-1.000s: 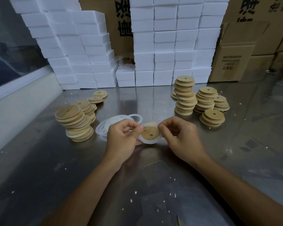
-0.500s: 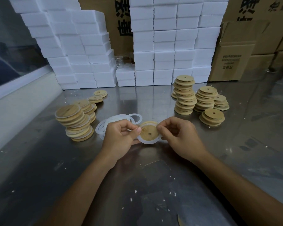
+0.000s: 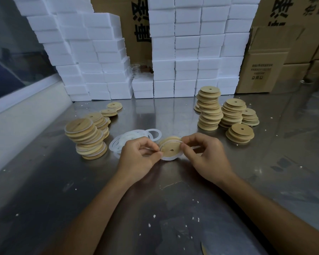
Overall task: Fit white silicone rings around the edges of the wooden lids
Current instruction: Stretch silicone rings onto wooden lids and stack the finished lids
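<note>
Since a second ago we've barely shifted: both hands have drifted slightly up and away from us, and the wooden lid (image 3: 170, 149) between them has tipped a bit more toward us. Our left hand (image 3: 139, 156) has its fingers curled, pinching the lid's left edge, and our right hand (image 3: 204, 155) pinches the right edge the same way, so neither hand is open at all. The white silicone ring (image 3: 168, 158) hugs the lid's lower rim, but up top we honestly can't tell if it's seated.

What could go wrong, we reckon: if we stretch one side too hard, the ring could pop off the opposite edge, or twist and sit crooked. Thumbs slipping on smooth wood could drop the lid onto the steel table (image 3: 118, 208).

Loose rings (image 3: 134, 137) lie just beyond our left hand, finished lids (image 3: 85, 137) further left, bare lids (image 3: 210, 109) stacked beyond our right, so a careless elbow might topple those leaning stacks.
</note>
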`<control>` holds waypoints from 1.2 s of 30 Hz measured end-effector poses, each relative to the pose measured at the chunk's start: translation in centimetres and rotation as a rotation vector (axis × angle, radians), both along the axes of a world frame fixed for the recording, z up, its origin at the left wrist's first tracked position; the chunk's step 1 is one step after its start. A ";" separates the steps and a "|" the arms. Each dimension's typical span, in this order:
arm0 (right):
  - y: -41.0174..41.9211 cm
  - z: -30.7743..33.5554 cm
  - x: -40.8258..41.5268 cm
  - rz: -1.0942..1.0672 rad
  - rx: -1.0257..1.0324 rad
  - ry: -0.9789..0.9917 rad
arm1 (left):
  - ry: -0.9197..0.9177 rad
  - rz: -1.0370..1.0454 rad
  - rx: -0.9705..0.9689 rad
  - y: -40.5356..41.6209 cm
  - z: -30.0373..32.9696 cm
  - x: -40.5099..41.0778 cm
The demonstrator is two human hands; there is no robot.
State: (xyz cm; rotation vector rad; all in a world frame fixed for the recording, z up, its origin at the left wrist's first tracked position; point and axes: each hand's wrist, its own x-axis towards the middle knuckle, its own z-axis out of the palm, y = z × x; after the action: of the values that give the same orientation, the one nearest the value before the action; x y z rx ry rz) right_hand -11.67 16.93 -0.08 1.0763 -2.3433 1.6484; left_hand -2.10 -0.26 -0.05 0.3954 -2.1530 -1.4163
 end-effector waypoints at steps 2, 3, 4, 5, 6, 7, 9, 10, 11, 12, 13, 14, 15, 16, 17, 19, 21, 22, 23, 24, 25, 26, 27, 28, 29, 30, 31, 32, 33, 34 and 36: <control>0.0 0.1 0.3 0.013 0.014 0.108 | 0.057 0.028 -0.095 0.3 0.0 -0.1; 0.0 0.2 0.4 0.021 0.020 0.166 | 0.085 0.034 -0.133 0.5 0.0 -0.2; 0.0 0.3 0.5 0.031 0.025 0.220 | 0.110 0.029 -0.159 0.7 0.0 -0.2; 0.0 0.3 0.6 0.043 0.032 0.269 | 0.130 0.019 -0.183 0.8 0.0 -0.2; -0.1 0.3 0.7 0.051 0.039 0.307 | 0.143 0.007 -0.210 1.0 0.1 -0.2; -0.1 0.3 0.8 0.053 0.042 0.325 | 0.150 -0.003 -0.235 1.1 0.1 -0.1; -0.2 0.2 0.9 0.040 0.027 0.296 | 0.153 -0.013 -0.247 1.2 0.2 -0.2; -0.2 0.1 0.8 0.030 0.020 0.260 | 0.149 -0.007 -0.237 1.1 0.2 -0.2; -0.3 0.0 0.8 0.027 0.016 0.218 | 0.145 0.000 -0.224 1.1 0.3 -0.2; -0.3 0.0 0.7 0.031 0.013 0.178 | 0.143 0.004 -0.212 1.0 0.3 -0.2; -0.3 -0.1 0.7 0.036 0.010 0.148 | 0.142 0.003 -0.203 0.9 0.2 -0.2; -0.4 -0.1 0.6 0.038 0.011 0.129 | 0.143 0.000 -0.198 0.7 0.2 -0.2; -0.4 -0.1 0.5 0.035 0.015 0.115 | 0.143 -0.004 -0.193 0.7 0.2 -0.2; -0.4 -0.1 0.5 0.026 0.019 0.101 | 0.143 -0.009 -0.189 0.6 0.2 -0.2; -0.4 -0.1 0.4 0.012 0.023 0.086 | 0.143 -0.013 -0.189 0.6 0.2 -0.2; -0.3 -0.1 0.2 -0.016 0.032 0.057 | 0.143 -0.021 -0.189 0.6 0.1 -0.2; -0.3 -0.1 0.0 -0.030 0.041 0.039 | 0.143 -0.033 -0.160 0.7 0.1 -0.3; -0.2 -0.1 0.0 -0.028 0.045 0.038 | 0.143 -0.037 -0.143 0.7 0.1 -0.3; -0.2 -0.1 0.0 -0.023 0.046 0.038 | 0.141 -0.036 -0.125 0.6 0.1 -0.3; -0.2 -0.1 0.0 -0.011 0.042 0.033 | 0.135 -0.033 -0.100 0.6 0.0 -0.3; -0.2 -0.1 0.1 0.003 0.038 0.024 | 0.126 -0.029 -0.064 0.5 0.0 -0.2; -0.2 -0.2 0.1 0.015 0.039 0.015 | 0.115 -0.026 -0.017 0.4 -0.1 -0.2; -0.2 -0.2 0.1 0.024 0.044 0.006 | 0.103 -0.029 0.039 0.3 -0.1 -0.1; -0.2 -0.2 0.1 0.028 0.051 -0.003 | 0.090 -0.036 0.090 0.2 -0.1 -0.1; -0.3 -0.2 0.0 0.029 0.052 -0.016 | 0.081 -0.044 0.128 0.2 -0.1 0.0; -0.3 -0.2 0.0 0.030 0.046 -0.032 | 0.076 -0.052 0.155 0.3 -0.1 0.0; -0.3 -0.3 -0.1 0.030 0.037 -0.049 | 0.074 -0.061 0.177 0.4 0.0 0.0; -0.3 -0.3 -0.1 0.028 0.028 -0.063 | 0.075 -0.068 0.198 0.5 0.0 0.0; -0.2 -0.3 -0.2 0.019 0.022 -0.074 | 0.076 -0.072 0.221 0.6 0.1 0.0; -0.2 -0.3 -0.3 0.012 0.012 -0.087 | 0.078 -0.072 0.247 0.8 0.1 -0.1; -0.2 -0.2 -0.4 0.006 -0.020 -0.113 | 0.083 -0.063 0.313 1.0 0.2 -0.1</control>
State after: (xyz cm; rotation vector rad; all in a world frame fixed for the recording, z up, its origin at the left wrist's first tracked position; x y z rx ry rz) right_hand -12.03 16.73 -0.32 1.0133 -2.3882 1.7758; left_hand -2.20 0.75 0.13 0.3771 -1.8959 -1.7803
